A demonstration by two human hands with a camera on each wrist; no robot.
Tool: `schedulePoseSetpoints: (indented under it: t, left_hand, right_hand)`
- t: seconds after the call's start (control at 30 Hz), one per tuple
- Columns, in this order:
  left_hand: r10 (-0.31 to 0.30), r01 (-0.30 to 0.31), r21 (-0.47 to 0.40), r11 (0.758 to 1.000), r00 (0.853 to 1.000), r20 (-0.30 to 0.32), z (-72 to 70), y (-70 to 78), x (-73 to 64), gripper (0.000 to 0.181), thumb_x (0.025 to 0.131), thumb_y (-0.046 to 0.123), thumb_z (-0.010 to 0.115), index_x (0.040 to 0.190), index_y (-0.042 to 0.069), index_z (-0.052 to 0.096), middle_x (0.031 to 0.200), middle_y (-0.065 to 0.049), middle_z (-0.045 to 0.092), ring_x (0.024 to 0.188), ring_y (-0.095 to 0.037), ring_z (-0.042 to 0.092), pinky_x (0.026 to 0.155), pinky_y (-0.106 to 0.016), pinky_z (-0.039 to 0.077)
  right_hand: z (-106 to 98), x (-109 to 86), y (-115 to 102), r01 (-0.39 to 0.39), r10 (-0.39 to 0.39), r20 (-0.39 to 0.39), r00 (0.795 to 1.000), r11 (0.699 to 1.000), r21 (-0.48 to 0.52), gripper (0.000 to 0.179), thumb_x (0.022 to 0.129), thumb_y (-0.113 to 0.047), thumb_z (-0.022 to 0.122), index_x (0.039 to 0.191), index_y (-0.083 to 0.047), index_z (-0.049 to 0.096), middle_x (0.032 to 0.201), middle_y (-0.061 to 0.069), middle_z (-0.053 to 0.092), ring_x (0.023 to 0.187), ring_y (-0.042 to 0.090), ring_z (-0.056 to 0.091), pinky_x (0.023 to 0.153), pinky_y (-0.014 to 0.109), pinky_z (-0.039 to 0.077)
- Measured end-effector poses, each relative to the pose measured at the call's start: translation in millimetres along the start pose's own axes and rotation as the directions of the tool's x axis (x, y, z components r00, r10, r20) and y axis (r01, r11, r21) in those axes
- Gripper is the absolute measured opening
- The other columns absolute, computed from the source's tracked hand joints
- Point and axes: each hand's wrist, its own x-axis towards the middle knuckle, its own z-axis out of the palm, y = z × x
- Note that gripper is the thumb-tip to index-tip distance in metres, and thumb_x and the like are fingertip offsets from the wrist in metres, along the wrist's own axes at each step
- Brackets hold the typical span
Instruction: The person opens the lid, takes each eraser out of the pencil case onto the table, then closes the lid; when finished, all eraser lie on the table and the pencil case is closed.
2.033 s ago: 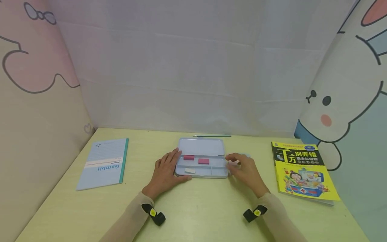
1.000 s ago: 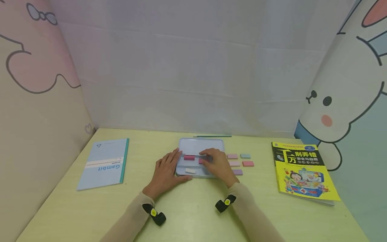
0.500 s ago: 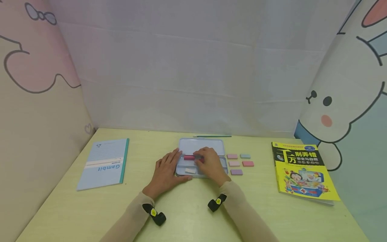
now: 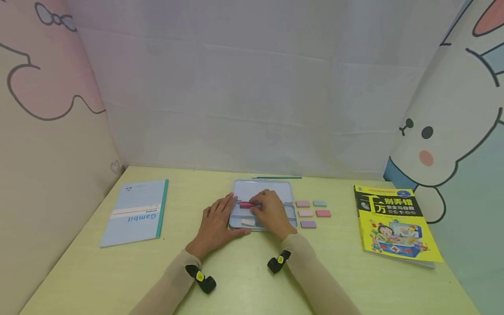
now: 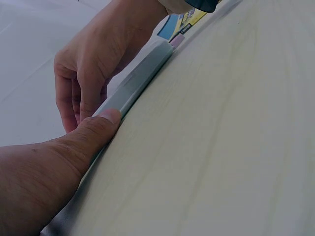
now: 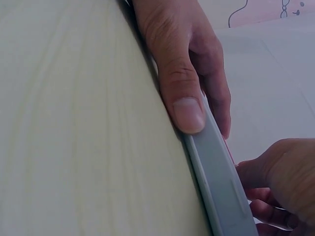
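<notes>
An open pale blue pencil case (image 4: 291, 213) lies at the table's middle, its lid (image 4: 242, 189) folded back. My left hand (image 4: 214, 226) grips its near left corner, thumb along the front edge and fingers at the left side; the right wrist view shows that thumb pressed on the case wall (image 6: 216, 167). In the back compartment, my right hand (image 4: 272, 214) pinches a deep pink eraser, mostly hidden by the fingers. Just left of those fingertips sits another deep pink eraser (image 4: 245, 204). A white eraser (image 4: 248, 222) lies in the front compartment.
Several pastel erasers stand right of the case, among them a purple one (image 4: 308, 224) and a blue one (image 4: 320, 203). A green pencil (image 4: 277, 177) lies behind the lid. A notebook (image 4: 135, 214) is at left, a yellow book (image 4: 397, 225) at right.
My right hand has come from the case's right edge into the case, uncovering the pastel erasers. It has taken the second deep pink eraser and shifted it left, beside the first. The left hand stays put.
</notes>
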Motion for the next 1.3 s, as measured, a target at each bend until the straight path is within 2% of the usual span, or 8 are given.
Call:
schedulePoseSetpoints:
  t: [0.33, 0.53, 0.7, 0.83, 1.07, 1.23, 1.3]
  left_hand:
    - [-0.003, 0.003, -0.007, 1.000, 1.000, -0.002, -1.4, 2.0, -0.2, 0.109, 0.085, 0.068, 0.080, 0.168, 0.015, 0.036, 0.177, -0.008, 0.032, 0.159, -0.038, 0.036, 0.122, -0.067, 0.031]
    - [-0.002, 0.002, -0.015, 1.000, 1.000, -0.004, -0.6, 2.1, -0.9, 0.109, 0.084, 0.068, 0.081, 0.168, 0.015, 0.036, 0.177, -0.008, 0.033, 0.158, -0.038, 0.037, 0.121, -0.066, 0.031]
    - [0.000, 0.000, -0.023, 1.000, 1.000, -0.007, -0.8, 2.3, -1.9, 0.108, 0.084, 0.067, 0.082, 0.167, 0.015, 0.037, 0.177, -0.008, 0.033, 0.158, -0.038, 0.037, 0.122, -0.066, 0.031]
    - [-0.001, 0.001, -0.016, 1.000, 1.000, -0.014, -0.3, 1.5, -0.8, 0.107, 0.085, 0.068, 0.081, 0.167, 0.015, 0.037, 0.177, -0.007, 0.033, 0.158, -0.037, 0.037, 0.122, -0.065, 0.031]
    - [-0.011, 0.011, -0.019, 1.000, 1.000, -0.001, 0.7, 1.1, 0.5, 0.108, 0.085, 0.069, 0.080, 0.168, 0.016, 0.036, 0.178, -0.007, 0.032, 0.159, -0.037, 0.036, 0.123, -0.066, 0.030]
    - [-0.009, 0.008, -0.023, 1.000, 1.000, -0.007, 0.3, 1.4, 0.3, 0.108, 0.084, 0.068, 0.081, 0.167, 0.015, 0.036, 0.177, -0.007, 0.033, 0.158, -0.037, 0.036, 0.123, -0.066, 0.030]
    - [-0.007, 0.007, -0.019, 1.000, 1.000, -0.010, 0.3, 1.2, 0.3, 0.108, 0.084, 0.068, 0.081, 0.167, 0.015, 0.037, 0.177, -0.007, 0.033, 0.158, -0.037, 0.037, 0.123, -0.065, 0.030]
  right_hand:
    - [1.9, 1.0, -0.3, -0.024, 0.024, -0.020, 1.000, 1.000, -0.001, 0.011, 0.090, -0.010, 0.083, 0.101, -0.010, 0.082, 0.106, 0.010, 0.074, 0.099, 0.027, 0.063, 0.087, 0.044, 0.051]
    - [2.0, -2.1, 4.3, -0.016, 0.021, -0.055, 0.998, 0.996, 0.089, 0.011, 0.089, -0.007, 0.081, 0.100, -0.009, 0.079, 0.099, 0.010, 0.075, 0.091, 0.024, 0.059, 0.083, 0.040, 0.046]
    - [-4.2, -6.5, 5.6, -0.094, 0.108, -0.051, 0.993, 0.971, 0.221, 0.012, 0.091, -0.004, 0.080, 0.101, -0.010, 0.076, 0.097, 0.007, 0.079, 0.085, 0.017, 0.062, 0.082, 0.033, 0.050]
    - [-10.0, -8.1, 5.1, -0.140, 0.153, -0.028, 0.988, 0.955, 0.263, 0.011, 0.093, -0.004, 0.080, 0.102, -0.010, 0.077, 0.099, 0.006, 0.082, 0.085, 0.015, 0.067, 0.081, 0.033, 0.055]
    - [-15.6, -12.9, 5.9, -0.164, 0.179, -0.031, 0.983, 0.946, 0.278, 0.011, 0.093, -0.005, 0.081, 0.100, -0.012, 0.077, 0.099, 0.005, 0.083, 0.088, 0.016, 0.071, 0.087, 0.036, 0.058]
    - [-20.6, -16.7, 8.1, -0.158, 0.186, -0.048, 0.981, 0.924, 0.350, 0.011, 0.092, -0.004, 0.083, 0.099, -0.010, 0.077, 0.102, 0.007, 0.082, 0.096, 0.022, 0.077, 0.094, 0.041, 0.062]
    - [-23.0, -18.5, 9.4, -0.166, 0.198, -0.045, 0.979, 0.910, 0.380, 0.013, 0.090, -0.005, 0.085, 0.099, -0.010, 0.077, 0.103, 0.007, 0.082, 0.098, 0.022, 0.078, 0.095, 0.040, 0.062]
